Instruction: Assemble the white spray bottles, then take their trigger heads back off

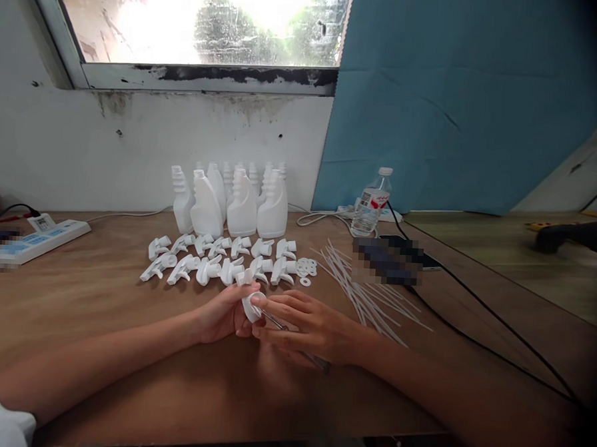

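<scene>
My left hand (228, 313) is closed around a white trigger spray head (252, 306), its round open end turned toward my right hand. My right hand (310, 325) grips slim metal tweezers (276, 321), whose tips point into or against that open end; I cannot tell which. The right fingertips touch the rim of the spray head. Just beyond my hands, more white trigger spray heads (208, 270) lie in two rows. Beside them is a small pile of white ring gaskets (305, 282). Thin white dip tubes (365, 294) lie loosely fanned out to the right.
Several white spray bottles (242, 210) without tops stand near the wall. A clear water bottle (369, 210), a phone (417, 252) and black cables (494, 314) are at the right. A white power strip (52, 240) lies at the left of the brown table (119, 407).
</scene>
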`<state>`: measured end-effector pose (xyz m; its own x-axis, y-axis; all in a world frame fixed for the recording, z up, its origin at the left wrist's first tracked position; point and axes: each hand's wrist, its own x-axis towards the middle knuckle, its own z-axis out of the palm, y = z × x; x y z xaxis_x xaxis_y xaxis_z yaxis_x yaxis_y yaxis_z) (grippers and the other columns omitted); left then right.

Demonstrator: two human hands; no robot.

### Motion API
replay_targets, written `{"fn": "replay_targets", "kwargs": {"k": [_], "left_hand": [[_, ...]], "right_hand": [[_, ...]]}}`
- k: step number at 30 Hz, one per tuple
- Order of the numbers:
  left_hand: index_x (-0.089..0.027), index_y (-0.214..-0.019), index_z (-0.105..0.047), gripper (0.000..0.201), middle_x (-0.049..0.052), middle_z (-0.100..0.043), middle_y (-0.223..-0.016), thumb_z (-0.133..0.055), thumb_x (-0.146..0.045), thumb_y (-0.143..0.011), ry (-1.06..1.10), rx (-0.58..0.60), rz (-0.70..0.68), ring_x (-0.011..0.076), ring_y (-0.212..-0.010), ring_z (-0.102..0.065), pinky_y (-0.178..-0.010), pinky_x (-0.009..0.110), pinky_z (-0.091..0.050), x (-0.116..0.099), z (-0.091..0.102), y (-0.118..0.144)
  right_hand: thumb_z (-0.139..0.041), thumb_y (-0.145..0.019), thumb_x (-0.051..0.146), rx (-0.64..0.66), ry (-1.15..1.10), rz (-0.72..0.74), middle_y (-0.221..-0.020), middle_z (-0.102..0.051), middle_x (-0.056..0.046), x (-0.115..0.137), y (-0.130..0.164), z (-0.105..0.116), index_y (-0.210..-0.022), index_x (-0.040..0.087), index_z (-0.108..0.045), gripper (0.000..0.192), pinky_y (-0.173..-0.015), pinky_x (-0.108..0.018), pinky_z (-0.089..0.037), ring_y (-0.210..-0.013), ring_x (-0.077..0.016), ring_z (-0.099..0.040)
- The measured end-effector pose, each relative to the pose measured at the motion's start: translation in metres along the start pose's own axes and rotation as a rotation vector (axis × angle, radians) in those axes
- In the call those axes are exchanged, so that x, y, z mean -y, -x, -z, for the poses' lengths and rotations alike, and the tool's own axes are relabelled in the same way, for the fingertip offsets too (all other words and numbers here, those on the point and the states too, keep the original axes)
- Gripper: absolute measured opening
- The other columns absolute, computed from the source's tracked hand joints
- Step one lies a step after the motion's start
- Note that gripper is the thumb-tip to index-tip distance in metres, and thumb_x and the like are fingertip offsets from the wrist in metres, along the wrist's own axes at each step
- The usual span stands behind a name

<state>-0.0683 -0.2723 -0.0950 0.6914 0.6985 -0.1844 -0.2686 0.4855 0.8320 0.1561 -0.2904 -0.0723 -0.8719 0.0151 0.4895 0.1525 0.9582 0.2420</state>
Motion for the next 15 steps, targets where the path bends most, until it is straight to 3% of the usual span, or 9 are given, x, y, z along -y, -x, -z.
{"fn": "replay_targets", "kwargs": {"k": [5, 10, 15], "left_hand": [[-0.016, -0.082, -0.052, 0.027, 0.0, -0.058, -0.065, -0.065, -0.039, -0.085, 0.079, -0.032, -0.031, 0.0107, -0.051, -0.056, -0.04, 0.016, -0.038, 0.001, 0.003, -0.001], [-0.014, -0.083, -0.053, 0.032, 0.006, -0.062, -0.067, -0.061, -0.044, -0.087, 0.037, -0.032, -0.036, 0.0136, -0.058, -0.06, -0.044, 0.018, -0.04, 0.0, 0.0, 0.0], [-0.019, -0.084, -0.043, 0.03, 0.006, -0.062, -0.067, -0.062, -0.042, -0.086, -0.041, -0.015, -0.096, 0.016, -0.057, -0.058, -0.043, 0.019, -0.037, 0.002, -0.005, 0.001]], "right_hand": [[-0.048, -0.097, 0.016, -0.056, -0.056, -0.038, -0.138, -0.052, -0.019, 0.003, -0.002, -0.001, -0.136, 0.006, -0.045, 0.041, -0.1, -0.039, -0.046, -0.131, -0.0228, -0.045], [-0.046, -0.094, 0.008, -0.182, -0.193, -0.112, -0.137, -0.053, -0.017, 0.0, 0.001, 0.01, -0.148, 0.012, -0.031, 0.056, -0.101, -0.038, -0.047, -0.129, -0.0201, -0.048], [-0.044, -0.094, 0.01, -0.281, -0.119, -0.412, -0.138, -0.053, -0.012, -0.034, 0.028, 0.02, -0.143, 0.022, -0.043, 0.051, -0.104, -0.042, -0.045, -0.126, -0.0214, -0.051]]}}
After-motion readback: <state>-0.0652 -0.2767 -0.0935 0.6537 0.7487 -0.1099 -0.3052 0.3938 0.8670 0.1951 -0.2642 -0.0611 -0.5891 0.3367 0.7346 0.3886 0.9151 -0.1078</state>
